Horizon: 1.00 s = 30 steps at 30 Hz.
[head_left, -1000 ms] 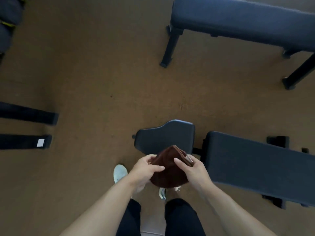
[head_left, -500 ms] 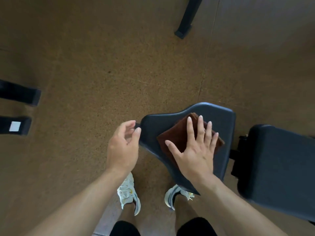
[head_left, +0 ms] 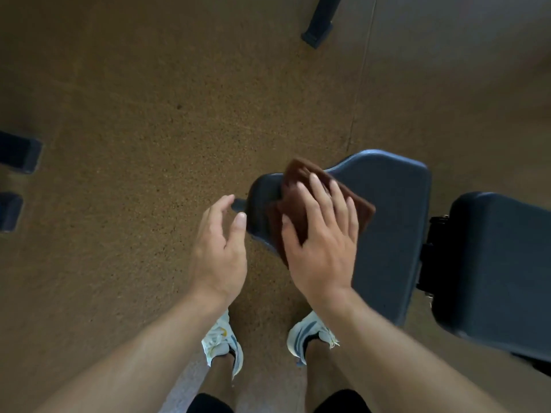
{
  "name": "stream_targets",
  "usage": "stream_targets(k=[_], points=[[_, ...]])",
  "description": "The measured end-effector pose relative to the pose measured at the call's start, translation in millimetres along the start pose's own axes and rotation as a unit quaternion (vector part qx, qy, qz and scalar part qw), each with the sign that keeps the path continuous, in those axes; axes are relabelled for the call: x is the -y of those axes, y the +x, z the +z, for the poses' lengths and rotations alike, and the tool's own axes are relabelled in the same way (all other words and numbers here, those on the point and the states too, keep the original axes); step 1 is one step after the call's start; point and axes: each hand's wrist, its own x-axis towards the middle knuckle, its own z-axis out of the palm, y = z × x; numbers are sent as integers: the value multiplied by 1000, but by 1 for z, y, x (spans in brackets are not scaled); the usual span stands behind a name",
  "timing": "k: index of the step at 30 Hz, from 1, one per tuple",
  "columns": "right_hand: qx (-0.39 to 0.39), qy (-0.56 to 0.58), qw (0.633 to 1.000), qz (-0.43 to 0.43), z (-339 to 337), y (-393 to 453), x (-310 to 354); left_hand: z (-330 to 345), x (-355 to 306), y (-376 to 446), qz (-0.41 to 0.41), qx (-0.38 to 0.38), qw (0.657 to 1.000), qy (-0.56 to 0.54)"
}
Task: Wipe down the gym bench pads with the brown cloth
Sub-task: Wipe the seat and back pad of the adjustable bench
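Shoes: mine, on the floor just below the seat pad's near-left edge.
Left hand: fingers loosely spread, holding nothing, beside the narrow left end.
Right hand: fingers flat and splayed, pressing the brown cloth on the seat pad, near its left end.
Risk: I judge the cloth could slide off that left edge, since it overhangs.
Back pad: right, unwiped; a frame gap separates it.
Far: a bench leg, well clear.

No readable text, labels or numbers anywhere.
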Motion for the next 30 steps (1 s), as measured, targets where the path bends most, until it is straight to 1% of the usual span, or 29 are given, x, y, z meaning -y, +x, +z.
stream_targets(k=[1,3,4,6,8,10,12,14,16,17,19,21,23,24,26,30], points=[[-11,4,998,59,-3,-27,-11,4,-9,4,11,20,1000,9],[0,5,987,161,-11,-69,-27,14,-30,12,31,63,997,44],[12,5,980,198,-13,-81,-33,20,-40,16,30,84,994,64],[19,1,970,241,-14,-80,-37,33,-54,24,11,123,988,91],[9,-7,967,255,-12,-49,-37,46,-58,28,0,143,979,147],[4,-12,968,249,-14,4,-39,57,-54,28,4,138,966,219],[13,-13,974,225,-19,62,-47,61,-48,27,11,122,960,253],[24,-20,980,199,-25,95,-55,64,-46,28,16,116,955,272],[14,-27,985,170,-21,84,-58,63,-45,30,15,116,951,286],[2,-26,985,172,-19,62,-59,63,-46,30,15,121,946,300],[-10,-23,977,210,-18,-5,-56,63,-49,29,13,133,936,327],[4,-23,968,250,-17,-75,-53,63,-53,28,-1,147,925,351],[22,-14,958,287,-15,-109,-53,64,-56,29,-15,154,915,372],[25,-9,951,308,-14,-108,-54,65,-57,30,-20,153,912,379],[8,-1,945,327,-18,-75,-59,67,-58,31,-26,152,909,387],[-24,53,945,322,-35,51,-89,69,-60,33,-43,159,906,389]])
